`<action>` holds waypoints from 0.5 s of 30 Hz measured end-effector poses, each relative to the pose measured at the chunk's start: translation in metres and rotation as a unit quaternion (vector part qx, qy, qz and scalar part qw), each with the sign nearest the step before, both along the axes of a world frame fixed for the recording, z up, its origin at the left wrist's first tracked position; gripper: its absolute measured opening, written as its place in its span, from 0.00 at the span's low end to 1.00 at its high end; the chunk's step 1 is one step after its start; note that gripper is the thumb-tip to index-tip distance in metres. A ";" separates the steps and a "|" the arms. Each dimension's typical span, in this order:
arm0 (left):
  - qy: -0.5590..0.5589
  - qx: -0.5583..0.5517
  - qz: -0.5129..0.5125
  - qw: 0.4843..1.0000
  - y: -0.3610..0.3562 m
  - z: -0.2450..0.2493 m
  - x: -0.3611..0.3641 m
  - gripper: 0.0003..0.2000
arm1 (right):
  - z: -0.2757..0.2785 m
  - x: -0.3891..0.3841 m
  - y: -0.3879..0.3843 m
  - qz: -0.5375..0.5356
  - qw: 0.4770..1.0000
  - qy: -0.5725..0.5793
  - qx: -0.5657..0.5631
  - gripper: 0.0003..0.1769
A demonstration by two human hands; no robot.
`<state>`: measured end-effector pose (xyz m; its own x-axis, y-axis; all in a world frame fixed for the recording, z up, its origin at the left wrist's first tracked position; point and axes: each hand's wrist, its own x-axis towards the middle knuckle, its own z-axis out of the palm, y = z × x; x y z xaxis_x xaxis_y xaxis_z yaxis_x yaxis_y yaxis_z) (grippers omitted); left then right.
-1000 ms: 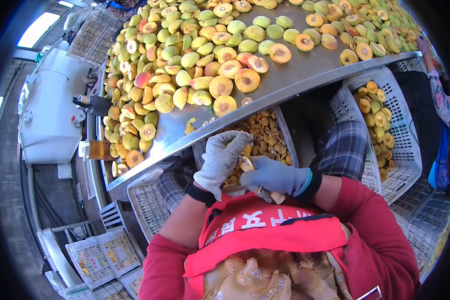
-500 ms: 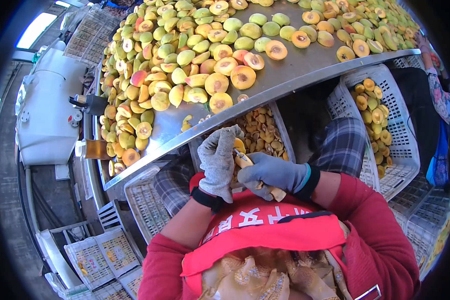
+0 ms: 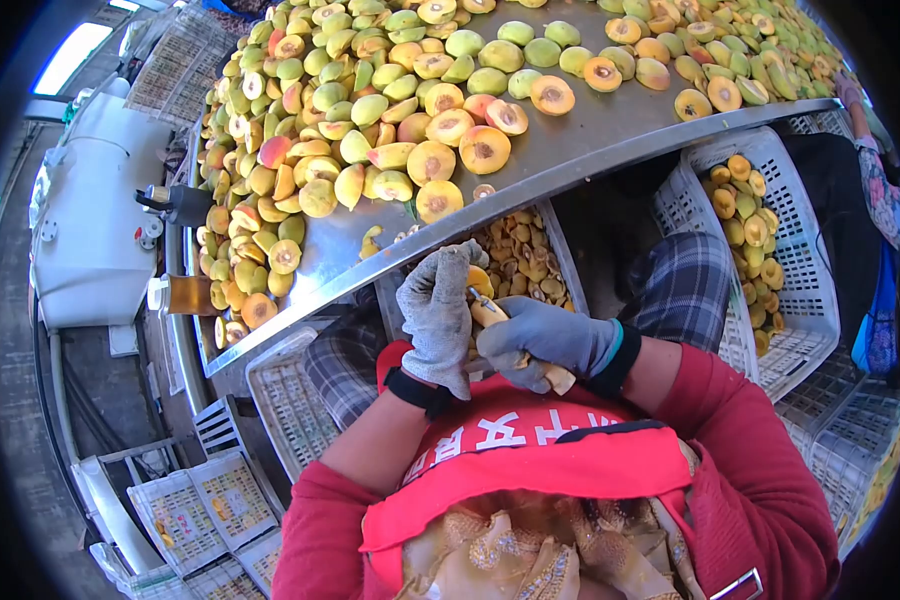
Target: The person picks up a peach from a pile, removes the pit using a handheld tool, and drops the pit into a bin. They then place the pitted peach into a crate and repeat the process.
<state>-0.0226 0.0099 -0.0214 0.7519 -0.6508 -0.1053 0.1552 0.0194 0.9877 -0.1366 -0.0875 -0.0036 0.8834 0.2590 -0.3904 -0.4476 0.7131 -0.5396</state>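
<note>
My left hand (image 3: 436, 315), in a light grey knitted glove, is closed round a small yellow-orange fruit piece (image 3: 479, 281). My right hand (image 3: 538, 343), in a blue-grey glove, grips a tool with a wooden handle (image 3: 488, 312), its metal tip touching the fruit. The handle's far end shows below my right fingers. Both hands are close together over my lap, just below the edge of a metal table (image 3: 590, 158). Halved fruits (image 3: 485, 150) with brown centres lie on that table. Much of the held fruit is hidden by my left fingers.
Below the table edge is a crate of pits and small pieces (image 3: 518, 262). A white crate (image 3: 805, 270) of fruit halves stands at the right. Another white crate (image 3: 292, 400) is beside my left knee. A white tank (image 3: 100, 220) is at the far left. Another person's sleeve (image 3: 882, 190) shows at the right.
Both hands stay together, with only a slight shift of the fingers and tool. The fruit and tool are still held.
</note>
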 end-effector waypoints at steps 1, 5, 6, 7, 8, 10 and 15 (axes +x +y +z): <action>-0.014 0.009 0.005 1.000 -0.001 -0.002 -0.001 0.18 | 0.004 0.001 0.003 -0.004 0.997 -0.004 -0.071 0.12; -0.022 0.024 -0.014 0.999 0.004 -0.010 0.001 0.19 | 0.006 0.001 0.004 0.001 0.996 0.005 -0.086 0.09; -0.021 0.018 -0.016 0.999 0.004 -0.010 0.002 0.19 | 0.002 0.000 0.002 0.008 1.000 0.013 -0.023 0.08; -0.021 0.011 -0.018 1.000 0.004 -0.008 0.002 0.20 | -0.001 -0.002 0.001 0.011 0.999 0.014 0.031 0.08; -0.021 0.002 -0.018 1.000 0.003 -0.006 0.003 0.20 | -0.004 -0.002 -0.001 0.016 0.996 0.014 0.082 0.08; 0.022 -0.002 -0.015 1.000 0.001 0.002 0.000 0.21 | -0.004 -0.001 -0.002 0.018 0.991 0.011 0.129 0.08; 0.122 -0.009 -0.004 0.992 -0.005 0.019 -0.002 0.22 | -0.008 0.001 0.003 0.015 0.993 -0.016 0.117 0.07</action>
